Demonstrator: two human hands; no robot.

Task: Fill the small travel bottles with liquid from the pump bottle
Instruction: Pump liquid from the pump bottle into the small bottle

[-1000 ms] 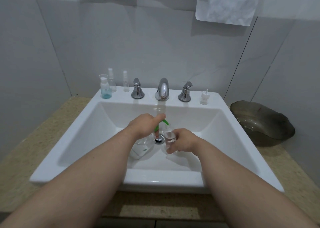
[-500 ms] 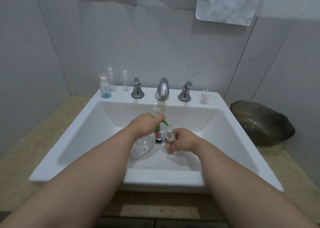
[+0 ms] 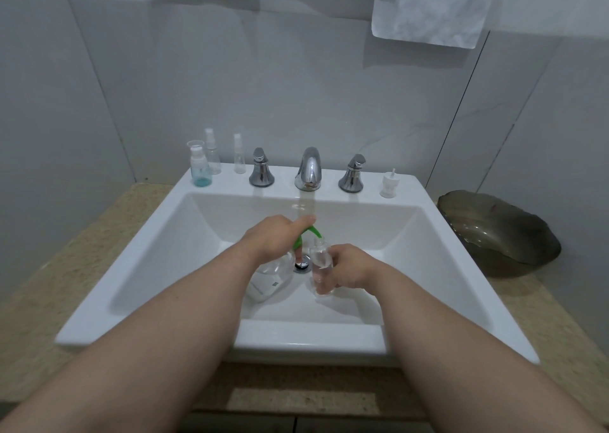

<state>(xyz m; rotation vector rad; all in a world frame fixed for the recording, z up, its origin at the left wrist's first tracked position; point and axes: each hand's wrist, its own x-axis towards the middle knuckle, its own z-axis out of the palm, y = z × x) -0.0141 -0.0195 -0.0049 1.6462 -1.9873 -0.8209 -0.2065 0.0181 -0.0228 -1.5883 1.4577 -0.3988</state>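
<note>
I see my left grip (image 3: 276, 239) curled over the clear pump bottle (image 3: 273, 279) in the white sink (image 3: 197, 251), forefinger on its green pump head (image 3: 315, 231), while my right grip (image 3: 354, 268) clasps a small travel bottle (image 3: 320, 268) just beneath the spout.

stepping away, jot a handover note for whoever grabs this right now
Left hand: curled over the green head of the pump bottle, which is in the sink basin, forefinger along the spout.
Right hand: grips a clear travel bottle, mouth at the spout tip.
Done: bottle lined up; its fill level is unreadable.
Left: pump it full and cap it, probably with the white pump top standing back right. Then check the three small bottles on the back-left ledge.
</note>
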